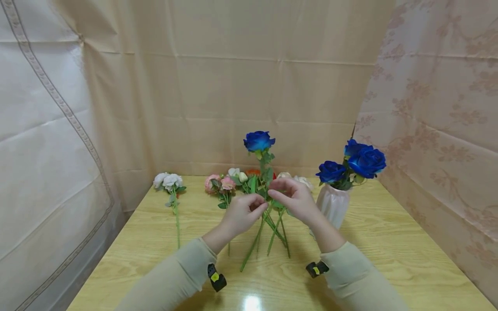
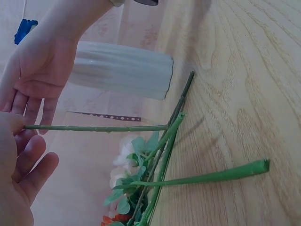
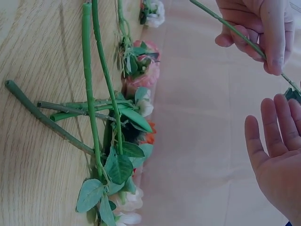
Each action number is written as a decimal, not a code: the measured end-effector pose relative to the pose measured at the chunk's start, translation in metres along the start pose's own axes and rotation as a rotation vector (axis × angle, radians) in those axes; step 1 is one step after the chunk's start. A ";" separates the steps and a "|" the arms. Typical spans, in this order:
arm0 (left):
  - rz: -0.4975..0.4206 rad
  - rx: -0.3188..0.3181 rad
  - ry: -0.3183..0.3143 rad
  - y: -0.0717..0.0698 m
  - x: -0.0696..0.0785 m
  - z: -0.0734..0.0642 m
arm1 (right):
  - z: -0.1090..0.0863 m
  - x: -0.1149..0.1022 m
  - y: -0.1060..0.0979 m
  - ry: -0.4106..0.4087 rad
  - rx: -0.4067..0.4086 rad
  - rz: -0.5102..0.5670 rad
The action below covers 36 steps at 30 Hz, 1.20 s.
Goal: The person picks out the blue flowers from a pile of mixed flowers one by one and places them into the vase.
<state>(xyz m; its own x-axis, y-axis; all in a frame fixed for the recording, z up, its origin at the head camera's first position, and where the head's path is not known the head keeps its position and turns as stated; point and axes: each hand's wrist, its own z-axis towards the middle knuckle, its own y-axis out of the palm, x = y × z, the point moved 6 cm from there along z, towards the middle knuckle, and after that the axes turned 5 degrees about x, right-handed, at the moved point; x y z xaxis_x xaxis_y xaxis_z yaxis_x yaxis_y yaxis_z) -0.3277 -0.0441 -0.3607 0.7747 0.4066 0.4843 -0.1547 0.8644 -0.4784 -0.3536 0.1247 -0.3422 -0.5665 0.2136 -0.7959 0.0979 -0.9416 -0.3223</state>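
Note:
A blue rose [image 1: 259, 141] stands upright above the table, its green stem [image 2: 99, 128] pinched between the thumb and fingers of my left hand [image 1: 242, 213]. My right hand [image 1: 295, 199] is beside the stem, palm turned towards it, fingers loosely extended and gripping nothing. In the right wrist view its fingertips [image 3: 269, 107] are close to a dark green leaf; whether they touch is unclear. To the right, a pale ribbed vase [image 1: 333, 204] holds several blue roses [image 1: 366, 161]. The right forearm partly hides the vase.
White flowers [image 1: 171, 182] lie at the table's back left, with pink flowers [image 1: 227, 183] nearer the middle. Behind the hands, several green stems [image 3: 87, 84] cross on the wooden table [image 1: 128, 268], beside orange and cream blooms. A beige curtain [image 1: 233, 95] hangs behind.

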 end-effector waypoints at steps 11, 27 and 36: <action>0.016 0.000 -0.001 0.008 0.003 0.001 | -0.002 -0.021 0.002 0.018 0.016 -0.032; -0.016 -0.037 -0.042 0.017 0.003 0.001 | -0.006 -0.033 0.001 0.007 0.023 -0.040; -0.036 -0.081 -0.109 0.020 0.001 0.002 | -0.008 -0.030 -0.002 0.038 0.013 -0.057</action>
<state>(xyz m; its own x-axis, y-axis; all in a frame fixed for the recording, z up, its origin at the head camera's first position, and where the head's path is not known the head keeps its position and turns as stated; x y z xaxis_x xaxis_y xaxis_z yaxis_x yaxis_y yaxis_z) -0.3317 -0.0262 -0.3681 0.7070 0.4092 0.5768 -0.0746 0.8543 -0.5145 -0.3304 0.1221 -0.3221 -0.5397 0.2759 -0.7954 0.0554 -0.9311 -0.3606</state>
